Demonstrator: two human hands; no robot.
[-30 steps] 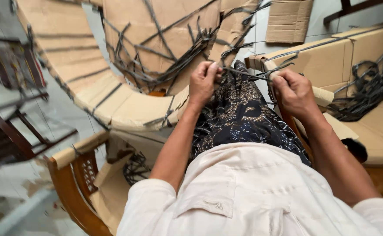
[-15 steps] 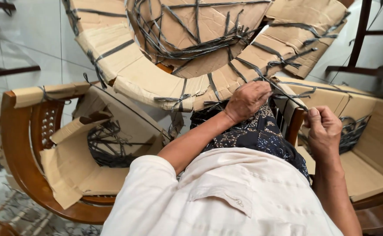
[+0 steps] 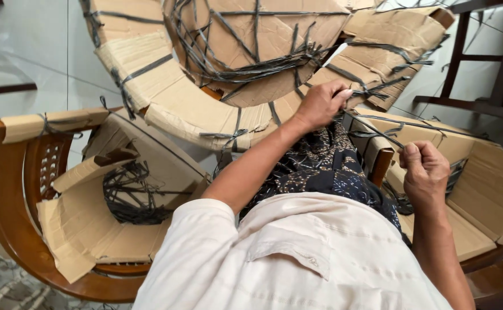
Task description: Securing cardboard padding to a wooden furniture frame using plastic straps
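Observation:
My left hand [image 3: 320, 103] is closed on a dark plastic strap [image 3: 372, 131] at the edge of a round piece of furniture wrapped in cardboard [image 3: 165, 97]. My right hand [image 3: 426, 172] is a fist pinching the other end of the same strap, lower and to the right. The strap runs taut between the two hands, over the cardboard-covered arm of a wooden chair [image 3: 377, 152]. Many more dark straps cross the cardboard wrapping [image 3: 251, 63] above. My lap in dark patterned cloth [image 3: 314, 172] lies below the hands.
A wooden chair [image 3: 10, 218] on the left is padded with cardboard and holds a tangle of cut straps [image 3: 128, 195]. Another cardboard-lined chair seat [image 3: 486, 195] is on the right. Dark wooden furniture legs [image 3: 463, 63] stand at the upper right on a pale tiled floor.
The view has swung left, bringing the left chair into sight. My right hand has pulled down and right, away from my left hand, drawing the strap taut.

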